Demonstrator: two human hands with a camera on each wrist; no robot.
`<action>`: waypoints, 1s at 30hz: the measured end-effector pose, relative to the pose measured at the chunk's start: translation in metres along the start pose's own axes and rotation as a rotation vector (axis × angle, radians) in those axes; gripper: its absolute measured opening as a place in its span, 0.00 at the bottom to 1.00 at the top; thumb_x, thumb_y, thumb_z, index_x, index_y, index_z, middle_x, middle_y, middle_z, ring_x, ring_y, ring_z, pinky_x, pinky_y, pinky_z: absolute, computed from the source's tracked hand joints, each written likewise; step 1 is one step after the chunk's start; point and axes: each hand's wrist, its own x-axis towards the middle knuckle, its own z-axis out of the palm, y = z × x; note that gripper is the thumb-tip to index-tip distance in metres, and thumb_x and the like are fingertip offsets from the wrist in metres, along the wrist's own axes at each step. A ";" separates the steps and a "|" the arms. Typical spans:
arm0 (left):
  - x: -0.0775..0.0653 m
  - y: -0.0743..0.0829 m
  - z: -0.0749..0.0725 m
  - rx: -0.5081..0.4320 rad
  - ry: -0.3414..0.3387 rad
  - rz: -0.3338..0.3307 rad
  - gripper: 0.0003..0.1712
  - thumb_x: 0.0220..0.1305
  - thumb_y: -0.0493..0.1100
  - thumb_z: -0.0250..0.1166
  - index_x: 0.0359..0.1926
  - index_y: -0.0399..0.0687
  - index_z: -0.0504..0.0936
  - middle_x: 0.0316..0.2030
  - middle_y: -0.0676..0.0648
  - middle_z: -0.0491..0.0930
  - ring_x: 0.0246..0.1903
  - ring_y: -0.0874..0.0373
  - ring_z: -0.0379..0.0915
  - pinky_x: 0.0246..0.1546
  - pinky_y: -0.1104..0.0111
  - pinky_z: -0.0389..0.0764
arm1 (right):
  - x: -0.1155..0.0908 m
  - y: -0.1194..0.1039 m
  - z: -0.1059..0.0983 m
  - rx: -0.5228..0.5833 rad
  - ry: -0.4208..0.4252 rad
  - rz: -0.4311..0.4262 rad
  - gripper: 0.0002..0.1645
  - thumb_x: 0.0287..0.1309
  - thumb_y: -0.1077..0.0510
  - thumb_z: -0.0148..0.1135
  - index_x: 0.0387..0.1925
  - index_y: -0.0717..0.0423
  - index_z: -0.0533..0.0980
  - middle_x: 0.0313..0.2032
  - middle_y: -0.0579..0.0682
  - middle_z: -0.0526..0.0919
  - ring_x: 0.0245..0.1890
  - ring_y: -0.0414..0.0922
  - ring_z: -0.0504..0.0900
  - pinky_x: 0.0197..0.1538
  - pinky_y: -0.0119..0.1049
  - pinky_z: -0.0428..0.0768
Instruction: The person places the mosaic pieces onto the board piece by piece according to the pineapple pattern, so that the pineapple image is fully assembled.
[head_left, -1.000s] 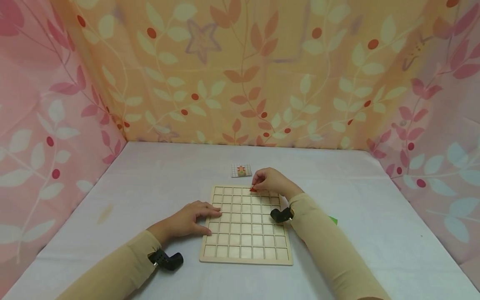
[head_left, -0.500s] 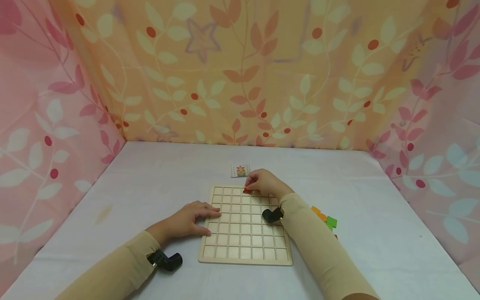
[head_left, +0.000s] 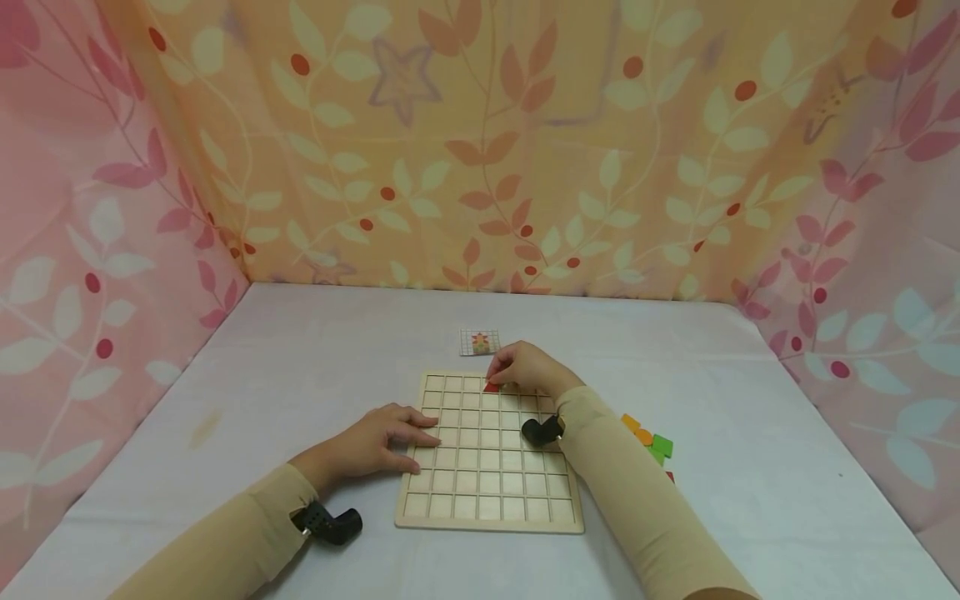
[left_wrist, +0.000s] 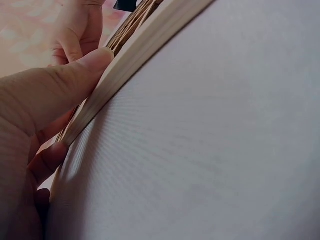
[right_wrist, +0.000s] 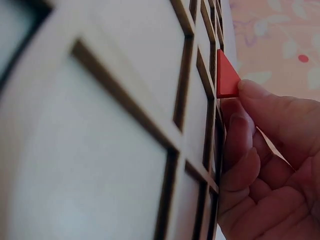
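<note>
A light wooden grid board [head_left: 490, 507] lies on the table, its many square cells bare where they show. At its top row, my right hand [head_left: 531, 369] pinches a red triangular tile [head_left: 491, 387] between thumb and fingers. The right wrist view shows this red tile [right_wrist: 227, 77] standing at an angle against the grid, the thumb at one corner. My left hand [head_left: 369, 446] rests along the board's left edge with loosely extended fingers. Seen from the left wrist, the left thumb [left_wrist: 75, 82] lies on the board's rim [left_wrist: 127, 67], other fingers partly hidden behind it.
Beyond the board lies a small gridded card [head_left: 478, 342] printed with a coloured figure. Right of the board, partly behind the right sleeve, are orange tiles [head_left: 632, 423], green tiles [head_left: 662, 446] and a bit of red. Patterned cloth walls [head_left: 480, 150] enclose the white table.
My right hand has moved a little left along the top row with the red triangular tile, then slightly nearer. Loose tiles have come into view past the sleeve. The left hand stays put.
</note>
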 end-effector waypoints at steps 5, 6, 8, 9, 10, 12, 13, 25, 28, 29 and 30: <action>0.001 0.000 0.000 0.018 0.000 0.016 0.26 0.47 0.62 0.66 0.51 0.70 0.79 0.58 0.60 0.69 0.55 0.61 0.61 0.54 0.54 0.60 | -0.001 0.000 -0.001 -0.017 0.010 0.006 0.02 0.50 0.61 0.65 0.29 0.56 0.81 0.25 0.44 0.81 0.23 0.40 0.67 0.26 0.31 0.64; 0.001 0.000 0.000 0.021 -0.001 0.016 0.26 0.47 0.62 0.66 0.51 0.70 0.79 0.58 0.60 0.69 0.55 0.61 0.61 0.54 0.54 0.60 | -0.002 0.000 -0.001 -0.019 0.011 0.003 0.02 0.50 0.61 0.65 0.28 0.56 0.81 0.24 0.44 0.81 0.23 0.40 0.67 0.27 0.32 0.64; 0.001 0.001 0.000 0.019 -0.003 0.013 0.26 0.47 0.62 0.66 0.51 0.70 0.79 0.58 0.60 0.69 0.55 0.61 0.61 0.54 0.54 0.60 | -0.001 0.001 0.000 -0.016 0.007 -0.001 0.03 0.50 0.60 0.66 0.28 0.56 0.81 0.25 0.45 0.81 0.23 0.41 0.67 0.28 0.32 0.65; 0.001 0.001 0.000 0.020 -0.005 0.010 0.26 0.47 0.62 0.66 0.51 0.70 0.79 0.58 0.60 0.69 0.55 0.61 0.61 0.54 0.54 0.60 | -0.001 0.001 0.000 -0.010 0.004 0.001 0.03 0.50 0.60 0.66 0.28 0.56 0.81 0.25 0.45 0.81 0.24 0.41 0.68 0.28 0.32 0.65; 0.001 0.001 0.000 0.019 -0.006 0.007 0.26 0.47 0.62 0.66 0.51 0.70 0.79 0.58 0.60 0.69 0.55 0.61 0.61 0.54 0.54 0.60 | -0.001 0.001 0.000 -0.009 0.002 0.000 0.03 0.50 0.60 0.66 0.28 0.56 0.81 0.25 0.45 0.81 0.24 0.41 0.68 0.29 0.32 0.65; 0.000 0.002 -0.001 0.011 -0.006 0.004 0.26 0.47 0.62 0.67 0.51 0.69 0.79 0.58 0.59 0.69 0.55 0.61 0.61 0.54 0.54 0.60 | -0.001 0.002 0.001 -0.016 0.001 -0.003 0.02 0.50 0.60 0.66 0.28 0.55 0.81 0.25 0.45 0.81 0.24 0.41 0.68 0.30 0.32 0.66; 0.000 0.002 -0.001 0.006 -0.006 0.003 0.26 0.47 0.61 0.67 0.50 0.68 0.79 0.58 0.59 0.70 0.56 0.60 0.61 0.54 0.54 0.60 | 0.000 0.002 0.001 -0.023 0.001 -0.005 0.02 0.50 0.60 0.66 0.28 0.55 0.82 0.25 0.45 0.81 0.25 0.41 0.69 0.31 0.32 0.66; 0.001 0.000 -0.001 -0.016 -0.009 0.005 0.27 0.46 0.61 0.67 0.51 0.67 0.79 0.58 0.59 0.69 0.57 0.60 0.61 0.55 0.52 0.60 | 0.000 -0.003 -0.001 -0.094 -0.017 -0.006 0.02 0.51 0.62 0.64 0.29 0.52 0.81 0.27 0.44 0.81 0.30 0.41 0.71 0.36 0.33 0.69; 0.001 -0.001 0.000 -0.021 -0.006 0.002 0.27 0.46 0.62 0.67 0.51 0.68 0.79 0.58 0.60 0.69 0.57 0.60 0.61 0.55 0.52 0.60 | -0.001 -0.002 -0.006 -0.075 -0.029 -0.021 0.02 0.51 0.60 0.65 0.30 0.51 0.81 0.28 0.44 0.80 0.31 0.42 0.71 0.37 0.34 0.69; 0.001 -0.002 0.000 -0.026 -0.006 0.001 0.27 0.46 0.62 0.67 0.51 0.68 0.79 0.58 0.60 0.69 0.57 0.60 0.61 0.55 0.52 0.59 | -0.002 -0.002 -0.007 -0.075 -0.032 -0.032 0.03 0.51 0.60 0.65 0.30 0.51 0.81 0.29 0.44 0.80 0.32 0.42 0.71 0.38 0.34 0.69; 0.000 -0.001 0.000 -0.034 -0.006 -0.002 0.27 0.46 0.61 0.67 0.51 0.68 0.79 0.58 0.60 0.69 0.57 0.59 0.61 0.55 0.52 0.59 | -0.003 -0.001 -0.010 -0.071 -0.035 -0.044 0.03 0.51 0.60 0.65 0.30 0.51 0.81 0.28 0.44 0.80 0.32 0.42 0.71 0.38 0.34 0.69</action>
